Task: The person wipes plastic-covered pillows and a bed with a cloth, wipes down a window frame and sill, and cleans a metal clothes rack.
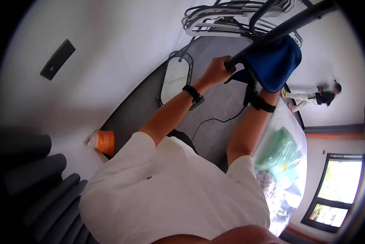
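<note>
"What have the hands got?"

"On my feed, the left hand [220, 70] is curled tight around the lower end of the dark bar [282, 34], which slants from upper centre to the upper right. The right hand is hidden by the blue cloth [274, 65], so I can't tell how its fingers stand. That cloth sits right against the bar, upper right of centre."

"Any containers?"

"One large clear bag [294, 126] on the right, beside the right forearm [247, 130]. Through the plastic I make out a green bundle [278, 152], with pale crumpled material [268, 183] below it in the frame. There's an orange-and-white bundle [105, 142] at lower left, but I can't tell whether it holds anything."

"And the edges, the room to move?"

"I see open grey floor [221, 97] between the forearms, with a thin black cable [211, 119] curving across it. A dark-rimmed marbled panel [176, 79] stands just left of the left hand. Grey and black hangers [215, 22] crowd the top centre, above that hand. The left wall [109, 61] meets the floor along a dark diagonal. Another person [324, 97] is well apart, at far right."
</note>
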A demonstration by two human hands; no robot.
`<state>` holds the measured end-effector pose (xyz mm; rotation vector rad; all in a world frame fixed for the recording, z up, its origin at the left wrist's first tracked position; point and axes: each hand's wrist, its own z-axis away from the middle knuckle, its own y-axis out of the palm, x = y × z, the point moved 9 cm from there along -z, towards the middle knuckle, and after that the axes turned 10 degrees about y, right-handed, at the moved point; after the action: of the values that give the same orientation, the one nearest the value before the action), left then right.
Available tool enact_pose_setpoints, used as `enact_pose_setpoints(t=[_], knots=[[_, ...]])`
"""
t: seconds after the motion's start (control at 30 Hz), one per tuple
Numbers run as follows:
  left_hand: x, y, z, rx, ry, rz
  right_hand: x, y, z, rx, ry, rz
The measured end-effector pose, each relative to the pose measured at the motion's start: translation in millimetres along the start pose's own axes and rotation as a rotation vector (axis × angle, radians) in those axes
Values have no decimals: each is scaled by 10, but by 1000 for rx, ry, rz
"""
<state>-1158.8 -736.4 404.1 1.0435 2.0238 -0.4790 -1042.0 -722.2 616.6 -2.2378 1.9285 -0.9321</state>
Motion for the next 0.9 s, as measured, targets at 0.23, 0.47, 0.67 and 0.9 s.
enact_pose_setpoints(t=[0.23, 0.47, 0.67, 0.9], knots=[[3, -131, 26, 6, -26, -24, -33, 186, 40, 21, -31, 188], [-101, -81, 9, -72, 81, 50, -377, 121, 238, -379, -6, 41], [-123, -140, -10, -82, 93, 83, -447, 53, 309, -525, -34, 32], [23, -60, 7, -53, 280, 119, -539, 102, 792, -474, 146, 61]])
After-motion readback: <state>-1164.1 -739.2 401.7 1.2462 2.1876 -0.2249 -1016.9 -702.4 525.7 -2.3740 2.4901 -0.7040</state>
